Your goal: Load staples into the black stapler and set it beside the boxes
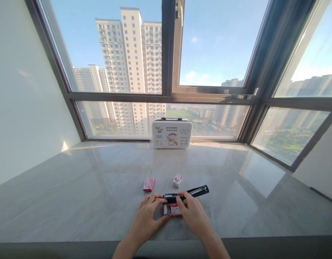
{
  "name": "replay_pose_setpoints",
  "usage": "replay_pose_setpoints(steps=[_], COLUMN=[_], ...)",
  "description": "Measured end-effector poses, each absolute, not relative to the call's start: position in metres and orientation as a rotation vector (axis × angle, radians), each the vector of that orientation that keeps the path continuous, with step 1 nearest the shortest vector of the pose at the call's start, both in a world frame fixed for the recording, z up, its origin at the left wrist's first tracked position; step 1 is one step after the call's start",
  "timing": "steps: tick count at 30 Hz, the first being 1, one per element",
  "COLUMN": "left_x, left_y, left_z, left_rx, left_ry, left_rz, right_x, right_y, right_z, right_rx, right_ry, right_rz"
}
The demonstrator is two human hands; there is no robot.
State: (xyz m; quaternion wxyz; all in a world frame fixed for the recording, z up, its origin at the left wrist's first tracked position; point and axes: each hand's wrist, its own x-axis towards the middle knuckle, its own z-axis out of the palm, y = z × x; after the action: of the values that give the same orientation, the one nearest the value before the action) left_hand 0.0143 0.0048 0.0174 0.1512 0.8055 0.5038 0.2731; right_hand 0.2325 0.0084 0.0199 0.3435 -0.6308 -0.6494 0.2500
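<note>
A black stapler (198, 191) is swung open over the sill, with its metal-tipped arm pointing to the right. My left hand (147, 216) has its fingertips bent onto the stapler's left end, while its thumb reaches down beside a small red and white box (175, 209). This box is just in front of the stapler, its left end open and its right side partly covered by my fingers. Thumb and forefinger of my right hand (193, 214) close on the middle of the stapler. Whether staples are inside cannot be made out.
Farther back on the grey marble-patterned sill (87, 201) lie stacked pink and white boxes (149, 184) and a small white box (178, 180). A white case (172, 135) with cartoon prints stands against the window frame (122, 97). The sill's front edge runs beneath my wrists.
</note>
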Motion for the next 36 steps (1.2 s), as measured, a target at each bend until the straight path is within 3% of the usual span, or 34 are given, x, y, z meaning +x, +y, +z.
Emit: replay_pose_setpoints(steps=[7,18,27,36], left_x=[0.017,0.015,0.004,0.019], left_y=[0.007,0.005,0.006,-0.004], left_z=[0.014,0.01,0.012,0.009], left_rx=[2.36,2.263,2.188,2.284], left_ry=[1.475,1.482,1.408,1.704], left_rz=[0.773,0.795,0.814,0.778], right_x=[0.189,0.196,0.211,0.237], right_y=[0.03,0.025,0.002,-0.002], right_z=[-0.007,0.042,0.029,0.012], right_rx=[-1.386,-1.374,-1.507,-1.885], right_ry=[-1.41,-1.955,-2.054,-1.937], right_rz=[1.032,0.648,0.562,0.311])
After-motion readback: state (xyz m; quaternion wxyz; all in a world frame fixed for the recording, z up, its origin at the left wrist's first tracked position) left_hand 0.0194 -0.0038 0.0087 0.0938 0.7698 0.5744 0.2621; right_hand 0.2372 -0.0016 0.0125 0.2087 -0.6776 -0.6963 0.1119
